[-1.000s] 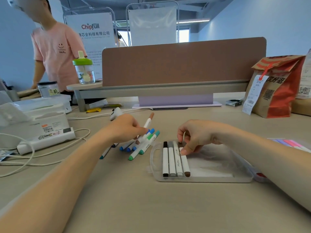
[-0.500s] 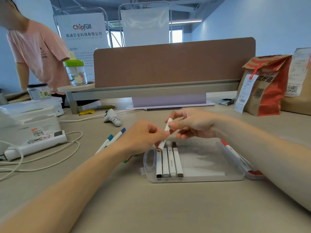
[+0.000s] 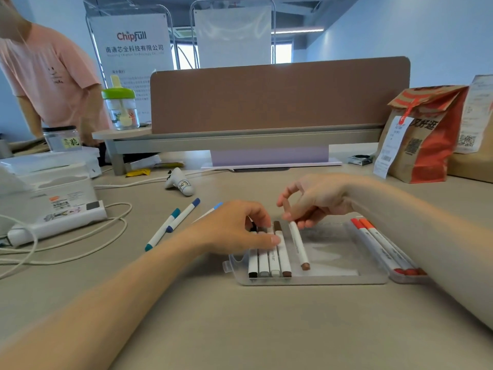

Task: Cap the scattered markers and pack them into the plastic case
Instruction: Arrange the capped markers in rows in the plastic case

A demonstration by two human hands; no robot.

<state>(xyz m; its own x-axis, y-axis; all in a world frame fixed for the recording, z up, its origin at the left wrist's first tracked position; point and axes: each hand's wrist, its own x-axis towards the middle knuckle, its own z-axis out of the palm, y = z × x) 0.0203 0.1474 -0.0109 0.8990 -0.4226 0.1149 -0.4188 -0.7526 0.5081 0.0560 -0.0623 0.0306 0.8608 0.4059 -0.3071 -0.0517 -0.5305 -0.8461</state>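
Observation:
A clear plastic case (image 3: 333, 281) lies open on the desk in front of me. Several capped markers (image 3: 269, 260) sit side by side at its left end. My left hand (image 3: 234, 228) rests on them, thumb and fingertips pressing on their upper halves. A brown-capped marker (image 3: 299, 247) lies slanted just right of that row, and my right hand (image 3: 314, 201) pinches its far end. Red and orange markers (image 3: 378, 241) lie along the case's right side. A teal marker (image 3: 161, 232), a blue marker (image 3: 184, 214) and a light blue marker (image 3: 214, 207) lie loose to the left.
A white power strip (image 3: 58, 222) with looping cables lies at the left, a white controller (image 3: 178, 182) behind the loose markers. A paper bag (image 3: 424, 134) stands at the back right before a brown partition (image 3: 277, 94). A person in a pink shirt (image 3: 50, 76) stands at the back left.
My hands carried the brown-capped marker from the loose pile into the case and laid it beside the row. My left hand let go of it and came down on the packed markers.

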